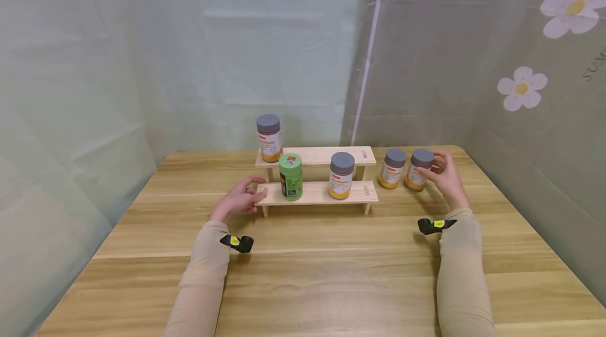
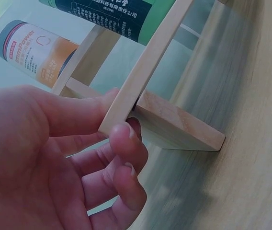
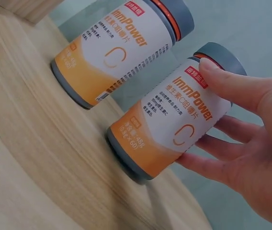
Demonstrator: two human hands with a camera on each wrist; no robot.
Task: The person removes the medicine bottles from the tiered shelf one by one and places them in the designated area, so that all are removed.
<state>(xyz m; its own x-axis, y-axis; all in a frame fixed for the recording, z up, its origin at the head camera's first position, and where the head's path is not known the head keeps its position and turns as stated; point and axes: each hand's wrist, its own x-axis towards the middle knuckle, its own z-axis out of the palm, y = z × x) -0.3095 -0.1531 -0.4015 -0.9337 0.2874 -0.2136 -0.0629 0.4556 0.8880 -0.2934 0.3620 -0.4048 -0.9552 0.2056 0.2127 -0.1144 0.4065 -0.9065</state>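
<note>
Step in hand, as judged: the outermost bottle (image 3: 164, 120) is gripped to the right of the wooden rack (image 1: 326, 155), while the rack is steadied at its left end. For a next move with this bottle, a firm hold just below the cap and a straight lift are judged to be called for, with care for the neighbouring bottle (image 1: 392, 170), which is set between it and the rack. A knock to that neighbour is judged the main risk.

Hands: the outermost bottle is held in the right hand (image 1: 447, 176), the thumb laid near the cap, the fingers placed behind. The rack's lower shelf (image 1: 314, 193) is pinched by the left hand (image 1: 239, 197), thumb above, fingers curled beneath.

Position: the outermost bottle is found within the right hand's grip, well apart from the left hand, with the rack's full length in between. Whether its base is borne by the counter (image 1: 331, 274) or raised slightly cannot be told.

On the rack: the green jar (image 1: 291, 178) and one matching bottle (image 1: 341, 176) are carried by the lower shelf; another like it (image 1: 269, 140) is stood at the upper shelf's left end.
</note>
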